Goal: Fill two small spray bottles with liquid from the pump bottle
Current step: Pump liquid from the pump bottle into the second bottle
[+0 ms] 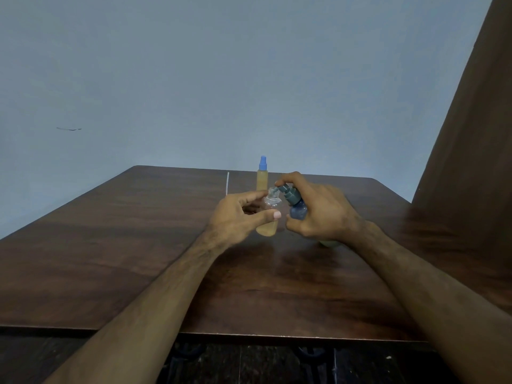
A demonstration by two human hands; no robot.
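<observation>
My left hand (238,217) grips a small clear spray bottle (268,225) with no cap; yellowish liquid fills its lower part. My right hand (318,214) holds the blue pump bottle (297,212), tilted left, its forefinger on top of the grey-blue pump head (288,193). The pump's nozzle points at the small bottle's open neck (273,192). Behind them a second small spray bottle (262,176) stands upright, full of yellowish liquid, with a blue spray cap on.
All of this is over a dark wooden table (138,259) against a pale blue wall. A thin white tube (227,182) lies on the table at the back. A brown curtain (471,148) hangs at the right.
</observation>
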